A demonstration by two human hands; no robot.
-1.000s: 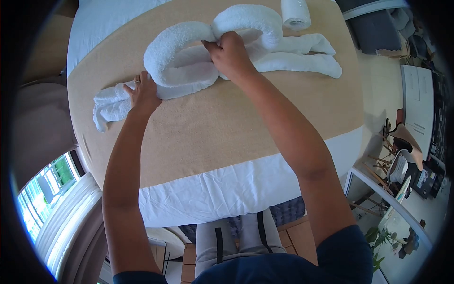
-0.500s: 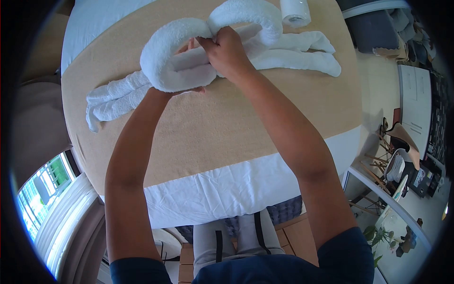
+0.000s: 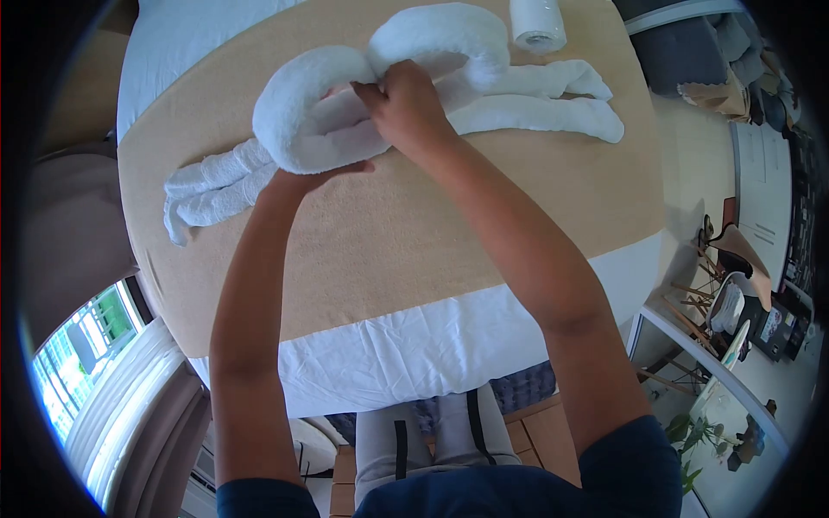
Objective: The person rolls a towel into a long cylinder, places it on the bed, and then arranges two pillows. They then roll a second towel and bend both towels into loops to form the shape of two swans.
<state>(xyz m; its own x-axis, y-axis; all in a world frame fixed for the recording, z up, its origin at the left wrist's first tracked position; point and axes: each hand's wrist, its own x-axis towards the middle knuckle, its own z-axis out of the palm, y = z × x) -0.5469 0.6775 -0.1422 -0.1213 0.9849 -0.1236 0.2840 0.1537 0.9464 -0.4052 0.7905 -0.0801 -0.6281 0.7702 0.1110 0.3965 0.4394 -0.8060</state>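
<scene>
A thick white rolled towel [image 3: 298, 95] is bent into two rounded loops side by side, above the bed. My right hand [image 3: 410, 104] is closed on it at the dip where the loops meet, fingers bent inward. From below, my left hand [image 3: 315, 179] holds the left loop, with a digit stretched to the right along its lower edge. Part of the left hand is hidden behind the towel. Beneath the loops, more white rolled towel lies across the bed, with paired ends at the left [image 3: 211, 186] and right [image 3: 553, 112].
A beige blanket [image 3: 414, 233] covers the bed over a white sheet [image 3: 406, 354]. Near the far edge stands a white wrapped roll [image 3: 537, 26]. Curtains [image 3: 129, 414] and a window are at the left; a chair [image 3: 743, 259] and a plant [image 3: 699, 436] are at the right.
The looped towel has lowered slightly toward me, and both hands have come down a little with it. My left forearm has shifted slightly right.
</scene>
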